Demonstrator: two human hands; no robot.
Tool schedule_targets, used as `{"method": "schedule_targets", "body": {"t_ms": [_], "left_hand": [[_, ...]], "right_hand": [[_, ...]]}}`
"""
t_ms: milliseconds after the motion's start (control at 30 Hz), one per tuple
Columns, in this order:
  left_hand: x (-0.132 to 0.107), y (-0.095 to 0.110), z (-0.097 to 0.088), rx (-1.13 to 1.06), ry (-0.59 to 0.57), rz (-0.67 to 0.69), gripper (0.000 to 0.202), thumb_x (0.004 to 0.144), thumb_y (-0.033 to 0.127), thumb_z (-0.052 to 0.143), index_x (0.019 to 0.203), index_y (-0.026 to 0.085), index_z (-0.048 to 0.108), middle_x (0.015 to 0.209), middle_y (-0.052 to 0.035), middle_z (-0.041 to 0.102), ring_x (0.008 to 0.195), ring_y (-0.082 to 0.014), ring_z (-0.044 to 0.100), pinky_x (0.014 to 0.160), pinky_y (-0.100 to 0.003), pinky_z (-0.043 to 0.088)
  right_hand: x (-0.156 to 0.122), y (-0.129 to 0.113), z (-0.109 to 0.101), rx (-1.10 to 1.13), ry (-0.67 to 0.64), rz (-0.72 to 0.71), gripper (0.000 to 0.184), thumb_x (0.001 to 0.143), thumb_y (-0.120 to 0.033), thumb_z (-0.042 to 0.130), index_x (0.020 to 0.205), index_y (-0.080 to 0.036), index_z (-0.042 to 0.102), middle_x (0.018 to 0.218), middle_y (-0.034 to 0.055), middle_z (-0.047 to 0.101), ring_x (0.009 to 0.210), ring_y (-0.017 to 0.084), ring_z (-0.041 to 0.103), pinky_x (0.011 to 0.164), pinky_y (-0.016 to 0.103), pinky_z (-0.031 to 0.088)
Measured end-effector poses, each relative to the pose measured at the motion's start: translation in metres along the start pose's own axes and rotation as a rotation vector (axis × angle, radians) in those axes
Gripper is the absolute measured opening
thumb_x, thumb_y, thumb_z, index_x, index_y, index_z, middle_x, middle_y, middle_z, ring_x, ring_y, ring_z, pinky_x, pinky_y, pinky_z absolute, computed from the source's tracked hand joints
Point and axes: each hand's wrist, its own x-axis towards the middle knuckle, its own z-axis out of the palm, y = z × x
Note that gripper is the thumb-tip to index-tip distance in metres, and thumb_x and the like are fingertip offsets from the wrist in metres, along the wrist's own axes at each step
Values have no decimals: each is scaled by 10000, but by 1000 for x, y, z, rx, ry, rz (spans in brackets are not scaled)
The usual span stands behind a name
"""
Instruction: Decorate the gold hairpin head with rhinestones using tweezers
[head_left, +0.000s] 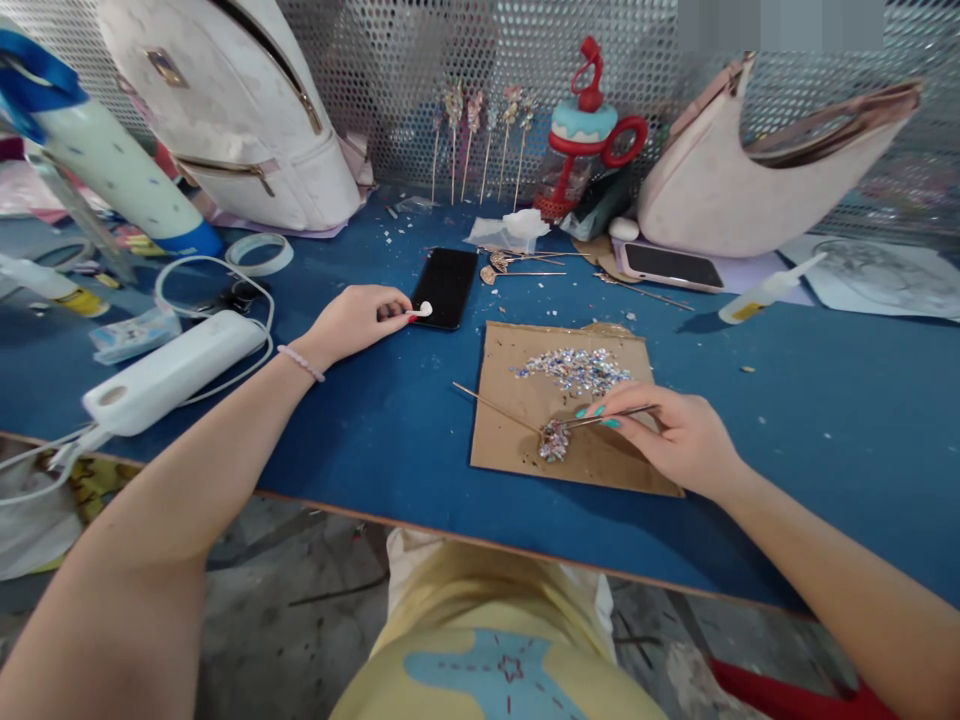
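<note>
My left hand [360, 322] pinches a white earbud [425, 309] at the lower left corner of a black phone [451, 280] lying on the blue table. In my right hand [679, 432] are metal tweezers [592, 419], held between thumb and fingers. Their tips meet a small ornament [553, 444] covered in sparkly stones, on a thin wooden stick [491, 402]. Whether the tips grip a stone cannot be made out. The ornament rests on a piece of cardboard [499, 350], below a spread of loose rhinestones [581, 370].
Several decorated sticks [472, 115] stand upright at the back, beside a red-and-blue cup [581, 130]. A glue bottle [757, 300] and a pink phone [671, 265] lie right. Left are a white power bank [176, 370] with cable, a tape roll [260, 255] and a backpack [255, 130].
</note>
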Motion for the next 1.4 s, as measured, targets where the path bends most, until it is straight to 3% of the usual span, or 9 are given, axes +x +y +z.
{"method": "schedule_targets", "body": {"t_ms": [467, 667, 800, 933, 1000, 1133, 1267, 1400], "left_hand": [[0, 2, 1, -37, 9, 1, 256, 893, 400, 591, 1028, 211, 699, 803, -10, 697, 685, -151, 617, 660, -268, 450], [-3, 4, -1, -16, 118, 20, 231, 895, 343, 582, 1072, 195, 597, 722, 21, 601, 652, -143, 570, 655, -270, 433], [-6, 11, -3, 11, 180, 60, 202, 923, 315, 530, 1070, 186, 578, 758, 5, 609, 669, -146, 567, 670, -275, 436], [-13, 31, -2, 34, 141, 173, 257, 958, 304, 466, 1147, 179, 585, 857, -25, 659, 722, -157, 610, 693, -276, 463], [-16, 44, 0, 47, 68, 266, 285, 968, 314, 455, 1181, 190, 599, 953, -42, 687, 827, -176, 653, 763, -287, 488], [-22, 66, 8, 82, -92, 462, 277, 981, 351, 490, 1163, 203, 638, 941, -47, 718, 874, -195, 682, 793, -296, 501], [-24, 74, 14, 106, -142, 594, 268, 1003, 364, 513, 1165, 186, 631, 1103, -93, 714, 974, -213, 681, 829, -305, 508], [-24, 74, 16, 130, -144, 663, 262, 1026, 369, 492, 1145, 181, 631, 1076, -94, 714, 959, -211, 682, 803, -303, 510]], "right_hand": [[-1, 2, -1, 26, 6, 0, 121, 888, -159, 621, 920, -272, 651, 880, -19, 784, 831, 145, 757, 742, 253, 592], [-1, 3, 0, 27, 27, 10, 110, 892, -174, 626, 928, -272, 659, 893, -21, 786, 829, 141, 756, 756, 249, 592], [-1, 2, 0, 19, 44, 41, 80, 891, -210, 630, 917, -269, 677, 891, -13, 787, 824, 162, 758, 753, 273, 604], [0, 4, 1, -65, 86, 115, 67, 881, -237, 625, 888, -263, 686, 877, 5, 784, 783, 185, 759, 732, 302, 615], [0, 7, 2, -111, 106, 159, 67, 876, -258, 622, 883, -259, 689, 878, 16, 784, 780, 197, 760, 740, 320, 618], [0, 13, 4, -140, 147, 225, 81, 870, -285, 621, 892, -252, 691, 874, 27, 785, 789, 208, 760, 754, 337, 620], [1, 15, 5, -145, 176, 258, 90, 864, -271, 620, 900, -247, 700, 889, 30, 788, 805, 210, 760, 763, 341, 617], [1, 16, 6, -163, 196, 294, 109, 858, -275, 631, 927, -244, 709, 902, 33, 788, 826, 220, 760, 795, 363, 613]]}}
